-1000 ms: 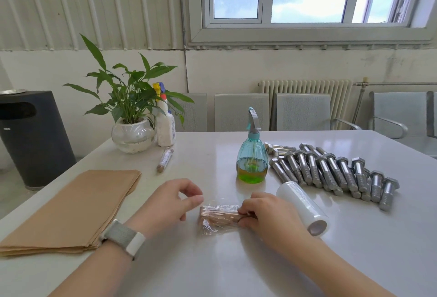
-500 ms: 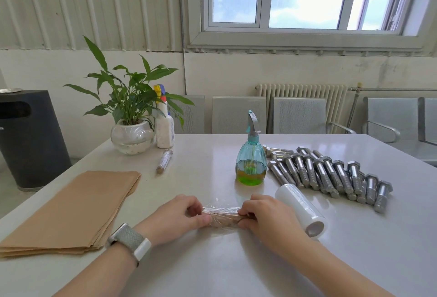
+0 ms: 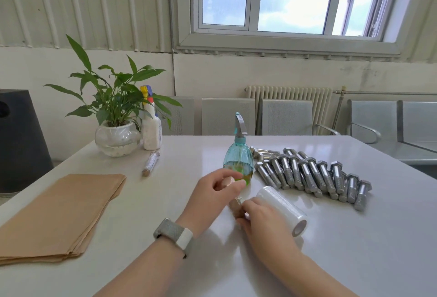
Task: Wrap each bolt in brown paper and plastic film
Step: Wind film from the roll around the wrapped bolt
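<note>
Both hands, left hand [image 3: 214, 193] and right hand [image 3: 260, 216], pinch the half-filmed wrapped bolt [image 3: 234, 204]; next, I'd guess, sealing the loose film ends.

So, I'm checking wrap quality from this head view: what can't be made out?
- Wrapped bolt: mostly hidden between left hand and right hand.
- Film on it: too clear and blurred to judge.
- Back bolts in pile: overlapped, uncountable.

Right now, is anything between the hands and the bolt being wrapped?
Nothing visible. Both the left hand and right hand already hold the paper-wrapped bolt; the film roll lies just to its right, touching the right hand.
</note>
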